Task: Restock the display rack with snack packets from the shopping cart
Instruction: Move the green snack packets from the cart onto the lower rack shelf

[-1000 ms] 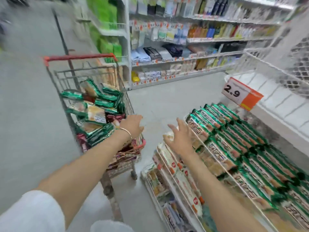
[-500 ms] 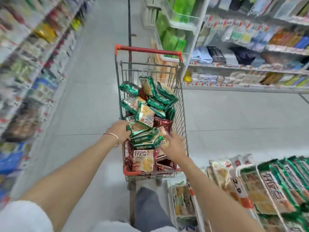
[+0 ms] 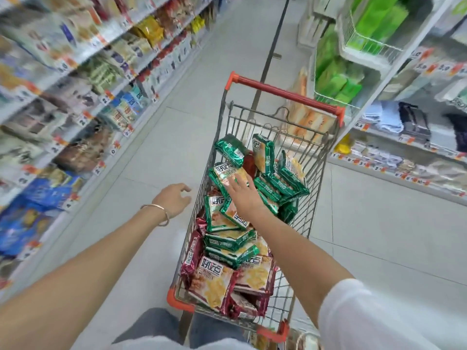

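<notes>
Pale floor tiles [image 3: 156,137] run down a shop aisle, and we stand at the near end of a wire shopping cart [image 3: 312,198] with a red handle [image 3: 285,95] at its far end. Stocked shelves [image 3: 75,97] line our left, smeared by motion blur, so their goods and price tags are hard to read. More shelves [image 3: 409,147] on our right carry folded cloth and small boxes, with bright green packs [image 3: 374,24] in a wire basket above. A dark pole [image 3: 270,51] rises behind the cart. The snack packets lie heaped in the cart: green packets [image 3: 228,242] piled over the middle and far part, several propped on edge, and red packets [image 3: 214,281] at the near end. Our right hand [image 3: 242,193] reaches in over the heap, fingers straight and spread on a green packet [image 3: 222,174], gripping nothing that we can see. Our left hand [image 3: 174,198], with a thin bracelet [image 3: 159,213] on the wrist, hovers just outside the cart's left wall, released, fingers loosely bent. Our right arm covers part of the pile, and the lower packets are buried under the upper ones. A white sleeve [image 3: 366,317] and a jeans-clad knee [image 3: 156,324] are cut off at the bottom edge, where a bit of something beside the cart's near corner is too cropped to identify.
</notes>
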`<state>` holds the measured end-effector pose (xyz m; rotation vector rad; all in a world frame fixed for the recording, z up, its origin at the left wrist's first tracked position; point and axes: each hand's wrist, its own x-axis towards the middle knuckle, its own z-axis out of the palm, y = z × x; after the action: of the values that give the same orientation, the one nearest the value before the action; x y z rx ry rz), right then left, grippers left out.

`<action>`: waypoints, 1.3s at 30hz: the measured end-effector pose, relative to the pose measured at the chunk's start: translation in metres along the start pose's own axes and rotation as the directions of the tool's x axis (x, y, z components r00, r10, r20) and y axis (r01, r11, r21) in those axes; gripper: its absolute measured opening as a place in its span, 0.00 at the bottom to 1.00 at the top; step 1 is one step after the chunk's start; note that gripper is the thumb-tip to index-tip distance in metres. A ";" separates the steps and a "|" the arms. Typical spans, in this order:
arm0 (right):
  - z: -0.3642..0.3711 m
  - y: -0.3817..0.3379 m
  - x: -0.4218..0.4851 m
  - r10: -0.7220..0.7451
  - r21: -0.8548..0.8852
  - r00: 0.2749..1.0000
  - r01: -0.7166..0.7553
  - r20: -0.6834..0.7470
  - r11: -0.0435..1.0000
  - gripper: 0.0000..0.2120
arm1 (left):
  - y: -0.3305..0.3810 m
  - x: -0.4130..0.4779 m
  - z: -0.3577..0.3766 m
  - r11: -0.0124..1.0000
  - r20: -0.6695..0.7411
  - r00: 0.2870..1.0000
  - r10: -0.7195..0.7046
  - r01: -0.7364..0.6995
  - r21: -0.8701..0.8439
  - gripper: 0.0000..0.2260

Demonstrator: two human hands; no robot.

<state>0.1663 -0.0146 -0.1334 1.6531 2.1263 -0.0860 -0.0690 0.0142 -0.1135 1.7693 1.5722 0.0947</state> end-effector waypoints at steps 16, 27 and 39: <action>0.010 0.080 -0.042 0.395 0.765 0.915 -0.314 0.085 0.563 0.31 | 0.044 0.020 0.028 0.924 0.167 0.984 -0.054 0.113 -0.366 0.22; 0.085 0.022 -0.067 0.186 0.728 0.719 -0.586 0.669 -0.355 0.21 | 0.046 0.037 0.030 0.732 0.215 0.959 -0.186 0.281 -0.621 0.46; 0.134 -0.037 -0.042 0.282 0.690 0.636 -0.702 0.718 -0.176 0.20 | -0.052 0.078 0.026 0.742 0.079 0.965 -0.249 0.243 -0.624 0.57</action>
<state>0.1807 -0.1050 -0.2460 2.7824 0.6335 -1.8146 -0.0793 0.0680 -0.1934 1.0236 1.5266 0.4510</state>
